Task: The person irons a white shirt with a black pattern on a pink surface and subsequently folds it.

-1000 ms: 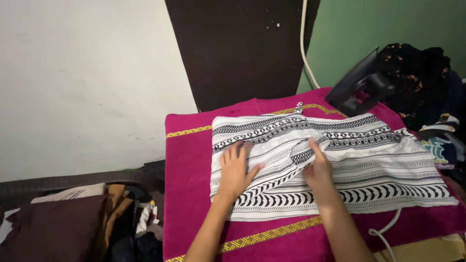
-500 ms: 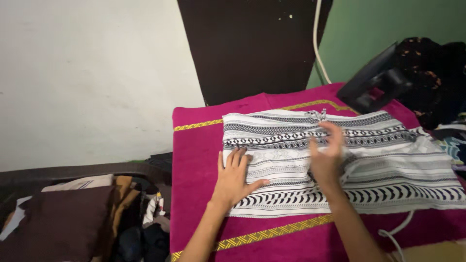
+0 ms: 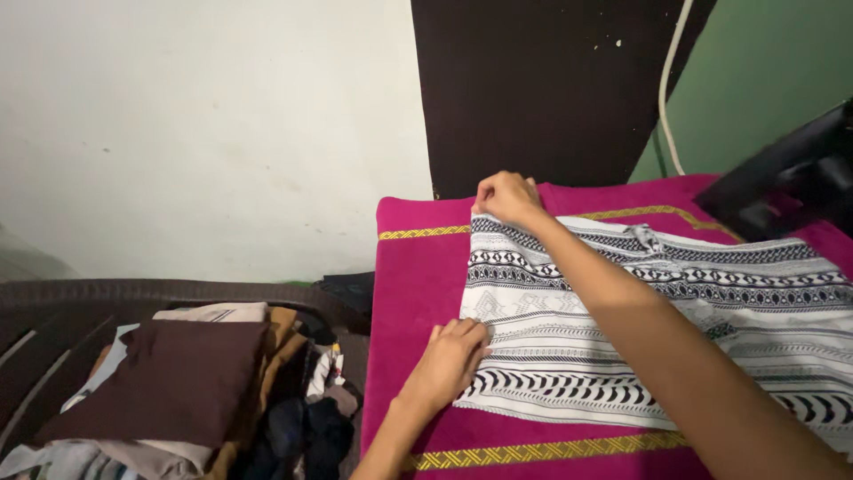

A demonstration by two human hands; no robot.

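Both hands on patterned cloth [image 3: 657, 329], which lay flat across magenta towel [image 3: 418, 293]. Left hand [image 3: 449, 360] pinched cloth's near left corner, fingers curled on edge. Right hand [image 3: 506, 197] closed on far left corner. Iron [image 3: 791, 178] stood at towel's far right edge.
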